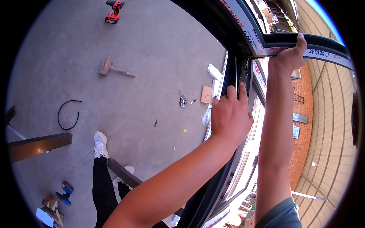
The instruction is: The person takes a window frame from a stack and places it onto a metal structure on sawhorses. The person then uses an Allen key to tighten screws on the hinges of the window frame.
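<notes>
My right hand (pixel 291 55) is raised at the upper right, closed around the lower rail of a dark window sash (pixel 327 54), its thumb upright against the rail. The sash carries white protective film with printing and is swung out from a black window frame (pixel 229 72). Lower down, my left hand (pixel 232 112) is at the frame's inner edge. Its index finger reaches up to a small metal fitting (pixel 243 76) near the sash corner. The other left fingers are curled; what they hold, if anything, is hidden.
On the grey concrete floor lie a red cordless drill (pixel 113 12), a wooden mallet (pixel 107 66), a black strip (pixel 78 117) and a blue cordless drill (pixel 65 193). A cardboard box (pixel 206 94) stands beside the frame. Dark metal bars (pixel 42 146) are near my feet.
</notes>
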A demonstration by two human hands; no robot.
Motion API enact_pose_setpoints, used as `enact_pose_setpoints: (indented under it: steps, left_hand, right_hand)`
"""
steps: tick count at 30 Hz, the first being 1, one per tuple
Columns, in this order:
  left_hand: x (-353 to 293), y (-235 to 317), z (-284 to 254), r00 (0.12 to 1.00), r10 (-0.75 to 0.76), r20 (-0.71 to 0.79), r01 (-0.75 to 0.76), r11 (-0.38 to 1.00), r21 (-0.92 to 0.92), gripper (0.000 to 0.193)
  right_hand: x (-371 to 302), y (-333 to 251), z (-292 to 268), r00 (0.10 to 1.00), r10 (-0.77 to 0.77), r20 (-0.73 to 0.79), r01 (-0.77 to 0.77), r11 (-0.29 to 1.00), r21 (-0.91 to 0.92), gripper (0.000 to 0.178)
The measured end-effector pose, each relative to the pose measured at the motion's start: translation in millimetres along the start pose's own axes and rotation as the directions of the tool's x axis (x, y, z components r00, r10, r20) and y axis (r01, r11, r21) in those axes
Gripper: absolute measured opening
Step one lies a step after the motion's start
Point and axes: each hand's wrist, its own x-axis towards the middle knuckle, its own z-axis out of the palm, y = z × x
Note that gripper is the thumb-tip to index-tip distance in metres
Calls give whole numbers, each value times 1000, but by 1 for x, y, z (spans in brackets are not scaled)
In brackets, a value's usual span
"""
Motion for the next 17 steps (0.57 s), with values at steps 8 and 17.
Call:
enact_pose_setpoints:
  steps: [8, 17]
  left_hand:
    - [3, 0, 0, 1000, -15, 14, 15, 1000, -14, 78]
    - [5, -2, 6, 1000, 2, 1, -2, 999, -37, 78]
  right_hand:
    - [-10, -7, 8, 997, 49, -63, -53, 997, -58, 62]
    - [-13, -3, 7, 999, 38, -22, -39, 998, -42, 74]
